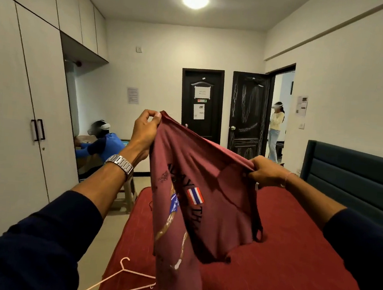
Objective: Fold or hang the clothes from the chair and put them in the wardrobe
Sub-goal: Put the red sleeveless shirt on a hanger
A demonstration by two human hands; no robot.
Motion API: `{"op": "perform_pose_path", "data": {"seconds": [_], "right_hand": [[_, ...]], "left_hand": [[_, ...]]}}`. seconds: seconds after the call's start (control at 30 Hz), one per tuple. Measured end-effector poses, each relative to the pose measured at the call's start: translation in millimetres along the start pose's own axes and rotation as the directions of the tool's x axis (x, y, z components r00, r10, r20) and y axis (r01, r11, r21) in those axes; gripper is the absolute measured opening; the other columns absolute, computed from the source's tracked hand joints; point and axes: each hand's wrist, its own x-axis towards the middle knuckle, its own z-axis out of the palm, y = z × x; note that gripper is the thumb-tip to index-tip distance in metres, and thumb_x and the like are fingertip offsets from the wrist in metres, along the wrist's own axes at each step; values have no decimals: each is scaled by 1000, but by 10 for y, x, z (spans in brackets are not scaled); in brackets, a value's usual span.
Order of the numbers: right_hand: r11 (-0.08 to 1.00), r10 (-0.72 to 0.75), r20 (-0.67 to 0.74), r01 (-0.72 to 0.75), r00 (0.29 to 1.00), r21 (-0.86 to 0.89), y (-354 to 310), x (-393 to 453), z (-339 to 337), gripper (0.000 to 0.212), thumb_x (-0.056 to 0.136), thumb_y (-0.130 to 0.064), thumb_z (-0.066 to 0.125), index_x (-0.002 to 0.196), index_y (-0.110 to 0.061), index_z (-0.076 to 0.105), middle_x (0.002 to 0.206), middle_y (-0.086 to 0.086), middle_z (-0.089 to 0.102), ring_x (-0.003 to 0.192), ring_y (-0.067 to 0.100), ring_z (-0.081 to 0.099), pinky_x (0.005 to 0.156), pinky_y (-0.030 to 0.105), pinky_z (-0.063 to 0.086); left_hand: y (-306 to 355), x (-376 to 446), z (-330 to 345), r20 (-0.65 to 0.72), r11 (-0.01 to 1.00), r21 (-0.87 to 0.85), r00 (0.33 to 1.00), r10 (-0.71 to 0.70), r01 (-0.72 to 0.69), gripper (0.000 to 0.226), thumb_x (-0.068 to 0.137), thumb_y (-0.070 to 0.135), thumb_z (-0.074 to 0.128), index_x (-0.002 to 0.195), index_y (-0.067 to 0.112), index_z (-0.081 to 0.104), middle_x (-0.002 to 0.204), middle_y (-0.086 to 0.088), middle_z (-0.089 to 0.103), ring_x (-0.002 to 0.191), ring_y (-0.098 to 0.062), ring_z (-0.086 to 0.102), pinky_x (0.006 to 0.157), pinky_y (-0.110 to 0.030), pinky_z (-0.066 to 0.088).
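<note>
So, a maroon T-shirt point(207, 193) is being held up in the air over the red bed point(290, 271) — stretched between both hands. The left hand point(143, 132) is raised higher, and one corner of the fabric is pinched between its thumb and fingertips point(157, 117), right at the top edge. The right hand point(266, 172) is lower and further right, its fingers curled tight around a bunched bit of the cloth. The rest of the shirt hangs down from the two grips, print side showing, and its lower end is draped onto the bed. A pale pink hanger point(117, 278) is lying at the near left edge of the bed, just beside the hanging fabric. The white wardrobe point(20, 109) is seen on the left, doors closed.
</note>
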Motion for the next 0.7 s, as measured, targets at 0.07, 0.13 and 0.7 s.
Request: {"op": "perform_pose_path", "data": {"seconds": [0.07, 0.13, 0.7], "right_hand": [[963, -14, -81, 35, 997, 268, -15, -52, -75, 7, 93, 0, 62, 94, -3, 69, 75, 10, 65, 58, 12, 63, 51, 26, 53], [849, -26, -177, 115, 984, 515, -113, -101, -131, 14, 96, 2, 58, 99, -6, 69, 73, 3, 66, 55, 4, 62, 50, 20, 51], [757, -333, -374, 482, 865, 441, -1312, -14, -162, 17, 96, -28, 65, 100, -16, 77, 96, -1, 75, 87, 3, 67, 80, 18, 54]], "left_hand": [[-30, 26, -113, -43, 1000, 12, 999, 10, -9, 13, 101, 27, 59, 89, 24, 64, 94, -3, 63, 76, -13, 56, 69, -31, 51], [-48, 40, -215, -78, 1000, 10, 997, 7, -6, 16, 98, 27, 63, 83, 26, 66, 89, -1, 63, 74, -13, 55, 68, -31, 50], [362, -488, -1, 546, 985, 167, 829, -120, 33, 79, 76, 45, 83, 139, 12, 50, 117, -11, 71, 98, -18, 71, 83, -33, 57]]}}
